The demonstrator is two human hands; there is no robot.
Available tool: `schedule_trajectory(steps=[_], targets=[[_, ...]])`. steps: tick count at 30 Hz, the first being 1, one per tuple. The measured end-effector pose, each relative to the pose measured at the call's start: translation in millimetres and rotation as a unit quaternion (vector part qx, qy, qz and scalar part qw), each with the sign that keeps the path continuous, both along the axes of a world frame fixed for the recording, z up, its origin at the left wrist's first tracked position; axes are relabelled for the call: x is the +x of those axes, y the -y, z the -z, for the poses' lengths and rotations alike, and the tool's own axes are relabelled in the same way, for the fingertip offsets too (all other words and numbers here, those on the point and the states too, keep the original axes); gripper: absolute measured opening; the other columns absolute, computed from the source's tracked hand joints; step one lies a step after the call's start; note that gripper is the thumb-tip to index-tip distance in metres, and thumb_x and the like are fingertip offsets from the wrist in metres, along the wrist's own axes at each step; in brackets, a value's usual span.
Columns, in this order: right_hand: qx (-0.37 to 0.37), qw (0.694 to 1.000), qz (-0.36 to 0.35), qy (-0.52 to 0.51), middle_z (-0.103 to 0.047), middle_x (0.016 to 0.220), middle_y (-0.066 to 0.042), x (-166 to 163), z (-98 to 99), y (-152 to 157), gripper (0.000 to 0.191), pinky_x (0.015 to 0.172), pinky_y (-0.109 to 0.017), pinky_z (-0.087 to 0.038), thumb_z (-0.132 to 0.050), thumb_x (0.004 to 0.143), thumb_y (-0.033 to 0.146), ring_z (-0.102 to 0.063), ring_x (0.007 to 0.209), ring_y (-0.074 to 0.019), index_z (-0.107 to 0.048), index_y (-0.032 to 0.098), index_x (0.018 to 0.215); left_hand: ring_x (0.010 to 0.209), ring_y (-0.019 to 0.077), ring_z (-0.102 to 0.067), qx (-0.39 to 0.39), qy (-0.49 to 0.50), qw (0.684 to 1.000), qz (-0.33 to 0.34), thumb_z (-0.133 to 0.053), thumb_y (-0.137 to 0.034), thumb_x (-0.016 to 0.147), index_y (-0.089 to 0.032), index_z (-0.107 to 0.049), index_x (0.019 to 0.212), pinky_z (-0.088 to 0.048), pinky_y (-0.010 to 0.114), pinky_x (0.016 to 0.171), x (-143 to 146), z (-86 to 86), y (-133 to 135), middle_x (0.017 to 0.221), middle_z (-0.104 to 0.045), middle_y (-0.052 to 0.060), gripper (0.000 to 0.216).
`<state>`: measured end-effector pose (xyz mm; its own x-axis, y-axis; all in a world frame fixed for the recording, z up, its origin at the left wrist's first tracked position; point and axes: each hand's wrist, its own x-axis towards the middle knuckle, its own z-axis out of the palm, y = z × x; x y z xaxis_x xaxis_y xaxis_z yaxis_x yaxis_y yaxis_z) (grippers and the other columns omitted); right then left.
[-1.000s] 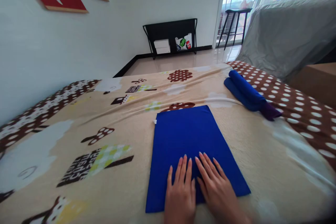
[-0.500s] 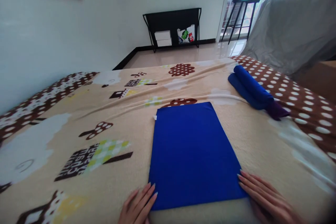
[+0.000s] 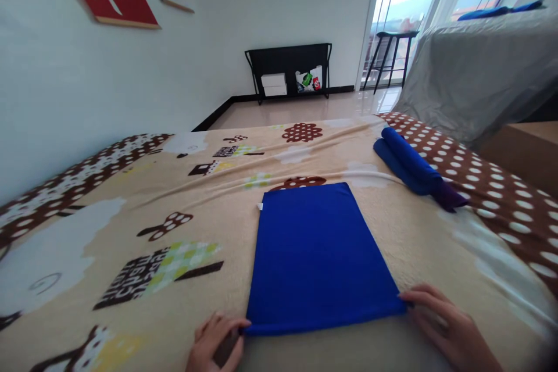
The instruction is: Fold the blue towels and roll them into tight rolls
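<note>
A flat folded blue cloth [image 3: 320, 253] lies on the patterned beige blanket [image 3: 131, 232] in front of me. My left hand [image 3: 215, 343] is closed on the cloth's near left corner, fingers curled around the edge. My right hand [image 3: 449, 331] pinches the near right corner. The near edge is turned up into a thin roll between both hands.
Two rolled blue cloths [image 3: 410, 165] and a purple one [image 3: 449, 197] lie at the right on the dotted brown part of the blanket. A black rack [image 3: 290, 67] stands against the far wall. A grey-covered piece of furniture [image 3: 479, 70] stands at the right.
My hands went from lying flat on the middle of the cloth to its two near corners. They now grip the near edge, which has begun to curl up.
</note>
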<state>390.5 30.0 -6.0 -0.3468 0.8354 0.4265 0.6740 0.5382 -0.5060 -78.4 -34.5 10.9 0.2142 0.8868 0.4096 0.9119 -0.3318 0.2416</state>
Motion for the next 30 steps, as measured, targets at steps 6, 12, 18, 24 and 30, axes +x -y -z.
schedule_trajectory(steps=[6,12,18,24,30], targets=[[0.065,0.995,0.068,0.028,-0.069,0.088,-0.003,-14,22.9,-5,0.014,0.074,-0.026,-0.056,-0.053,0.092,0.028,-0.067,0.085,-0.0163,-0.064,0.023,0.100,0.079,0.0219,-0.067,0.029,-0.064,0.982,-0.177,-0.051,-0.020,0.081,-0.025,-0.068,0.087,-0.046,0.038,0.072,40,15.0,-9,0.084,-0.073,0.002,0.018],[0.139,0.978,0.139,0.064,-0.065,0.098,-0.011,-21,31.5,-1,0.024,0.081,-0.038,-0.052,-0.055,0.090,0.033,-0.063,0.093,-0.0235,-0.061,0.016,0.106,0.093,0.0302,-0.057,0.032,-0.140,0.941,-0.306,-0.051,-0.018,0.082,-0.021,-0.065,0.092,-0.040,0.049,0.077,68,10.2,-3,0.108,-0.066,0.012,0.017],[0.195,0.970,0.087,0.117,-0.062,0.126,-0.010,-21,23.1,6,0.023,0.089,-0.040,-0.045,-0.059,0.084,0.013,-0.062,0.100,-0.0230,-0.063,0.022,0.105,0.107,0.0332,-0.056,0.066,-0.114,0.950,-0.282,-0.055,-0.009,0.080,-0.023,-0.065,0.080,-0.041,0.049,0.078,73,6.8,-2,0.125,-0.061,0.011,0.018],[0.157,0.978,0.086,0.110,-0.061,0.131,-0.007,-22,16.5,11,0.022,0.092,-0.042,-0.043,-0.058,0.085,0.025,-0.059,0.113,-0.0266,-0.064,0.023,0.106,0.114,0.0361,-0.055,0.089,-0.133,0.962,-0.223,-0.049,-0.017,0.089,-0.025,-0.070,0.091,-0.041,0.053,0.083,71,5.2,2,0.127,-0.063,0.011,0.022],[0.162,0.962,0.190,0.113,-0.062,0.128,-0.011,-49,12.6,12,0.028,0.089,-0.045,-0.042,-0.066,0.083,0.046,-0.059,0.109,-0.0309,-0.063,0.022,0.096,0.116,0.0393,-0.056,0.117,-0.170,0.944,-0.259,-0.063,-0.049,0.082,-0.020,-0.063,0.083,-0.039,0.059,0.091,82,4.1,0,0.129,-0.062,0.018,0.030]])
